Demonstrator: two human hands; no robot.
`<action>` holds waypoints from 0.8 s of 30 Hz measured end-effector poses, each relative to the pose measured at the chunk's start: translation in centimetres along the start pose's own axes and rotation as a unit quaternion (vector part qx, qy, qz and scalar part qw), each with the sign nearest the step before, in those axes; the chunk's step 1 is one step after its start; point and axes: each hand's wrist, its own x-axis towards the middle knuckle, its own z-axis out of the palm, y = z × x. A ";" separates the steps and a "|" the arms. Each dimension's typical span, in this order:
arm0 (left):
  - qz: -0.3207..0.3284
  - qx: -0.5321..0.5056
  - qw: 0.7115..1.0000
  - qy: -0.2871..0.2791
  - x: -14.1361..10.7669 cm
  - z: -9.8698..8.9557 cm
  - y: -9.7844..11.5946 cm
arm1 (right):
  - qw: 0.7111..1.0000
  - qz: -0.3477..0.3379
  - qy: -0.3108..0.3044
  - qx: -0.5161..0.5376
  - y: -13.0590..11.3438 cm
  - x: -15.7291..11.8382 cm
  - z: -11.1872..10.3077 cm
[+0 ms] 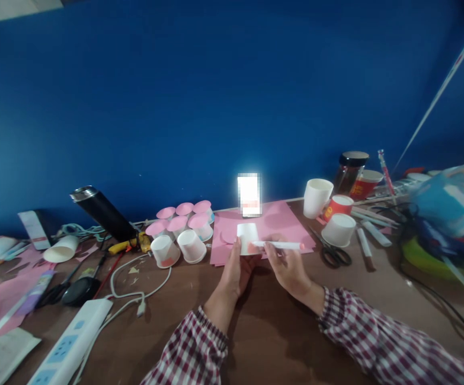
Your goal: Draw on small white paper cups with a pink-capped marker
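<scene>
My left hand [234, 272] is closed around a white paper cup [248, 233], held above the table's pink paper sheets [278, 219]. A pinkish patch shows low on the cup's side. In my right hand [290, 267] a white marker [282, 245] is gripped between thumb and fingers. It lies nearly level, its left end close to the cup; whether it touches cannot be told. The marker's right end is pinkish-orange. A bright phone-like screen [250, 193], blurred out, stands behind the cup.
Left of the sheets are several pink-topped cups [177, 224] and two white cups [192, 247]. Scissors [332, 251], an upturned white cup [338, 230] and a red cup [338, 207] sit at right. A power strip [71, 342], cable [125, 306] and black flask [103, 214] occupy the left.
</scene>
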 end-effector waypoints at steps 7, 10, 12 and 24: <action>0.001 0.001 1.000 0.002 -0.1 0.1 0.0 | 1.000 0.008 -0.005 0.012 0.2 -0.2 0.2; 0.003 0.012 1.000 0.000 -0.1 0.2 0.0 | 1.000 0.006 0.000 0.011 0.2 -0.1 0.2; 0.001 0.015 1.000 0.001 -0.1 0.2 0.0 | 1.000 0.005 0.001 0.011 0.2 -0.1 0.1; 0.000 0.006 1.000 0.004 -0.2 0.2 0.0 | 1.000 0.011 -0.007 0.017 0.1 -0.1 0.1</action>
